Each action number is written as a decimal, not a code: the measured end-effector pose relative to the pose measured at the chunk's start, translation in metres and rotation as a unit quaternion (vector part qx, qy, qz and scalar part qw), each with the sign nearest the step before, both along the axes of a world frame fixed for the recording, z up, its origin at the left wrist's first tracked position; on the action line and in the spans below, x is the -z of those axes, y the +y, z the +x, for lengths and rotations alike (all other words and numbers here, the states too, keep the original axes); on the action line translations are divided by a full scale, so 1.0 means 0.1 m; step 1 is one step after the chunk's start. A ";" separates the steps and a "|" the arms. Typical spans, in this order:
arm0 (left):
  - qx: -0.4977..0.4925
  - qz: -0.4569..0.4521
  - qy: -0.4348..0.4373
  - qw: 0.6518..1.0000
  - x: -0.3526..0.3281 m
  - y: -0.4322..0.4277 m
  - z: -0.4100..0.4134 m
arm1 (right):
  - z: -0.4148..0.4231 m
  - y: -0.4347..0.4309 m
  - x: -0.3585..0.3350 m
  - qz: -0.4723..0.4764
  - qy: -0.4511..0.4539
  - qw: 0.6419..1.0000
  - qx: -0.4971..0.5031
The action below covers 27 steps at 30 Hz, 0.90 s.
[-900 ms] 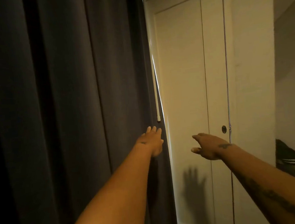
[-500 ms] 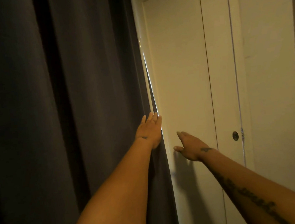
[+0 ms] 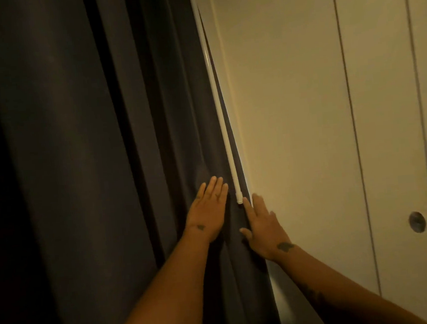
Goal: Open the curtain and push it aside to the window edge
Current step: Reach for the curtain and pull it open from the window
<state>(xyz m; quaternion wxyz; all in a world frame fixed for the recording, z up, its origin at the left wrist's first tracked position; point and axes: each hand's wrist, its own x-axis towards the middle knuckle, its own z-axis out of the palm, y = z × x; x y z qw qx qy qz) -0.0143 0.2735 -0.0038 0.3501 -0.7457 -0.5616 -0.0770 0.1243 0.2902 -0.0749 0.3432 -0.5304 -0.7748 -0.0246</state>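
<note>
No readable text, labels, brands, numbers or signs appear anywhere; the small wrist tattoos are too blurred to read.

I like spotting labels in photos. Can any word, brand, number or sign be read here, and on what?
None: no readable text anywhere.
Left hand: small dark marks, not legible as words.
Right hand: a dark mark at the wrist, shape only.
Curtain, wand, door: plain, no print.

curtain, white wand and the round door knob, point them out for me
curtain (image 3: 84,173), head view, on a dark fold
white wand (image 3: 224,132), head view, on its shaft
round door knob (image 3: 417,222), head view, on its face
</note>
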 end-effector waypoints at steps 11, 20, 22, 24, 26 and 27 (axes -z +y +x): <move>0.003 0.061 -0.019 0.998 -0.01 0.29 -0.25 | -0.23 0.29 0.05 0.134 0.120 0.982 -0.056; 0.068 0.155 -0.039 0.985 -0.44 0.34 -0.02 | -0.35 0.34 0.20 0.162 0.125 0.962 -0.182; 0.076 0.161 0.019 0.984 -0.55 0.35 0.01 | -0.40 0.35 0.23 0.154 0.132 0.958 -0.204; 0.064 0.146 0.098 0.982 -0.63 0.37 0.00 | -0.43 0.38 0.25 0.156 0.134 0.953 -0.224; 0.041 0.119 0.167 0.978 -0.69 0.38 -0.04 | -0.45 0.41 0.26 0.161 0.138 0.946 -0.243; 0.025 0.107 0.199 0.974 -0.72 0.38 -0.06 | -0.46 0.41 0.25 0.158 0.141 0.944 -0.253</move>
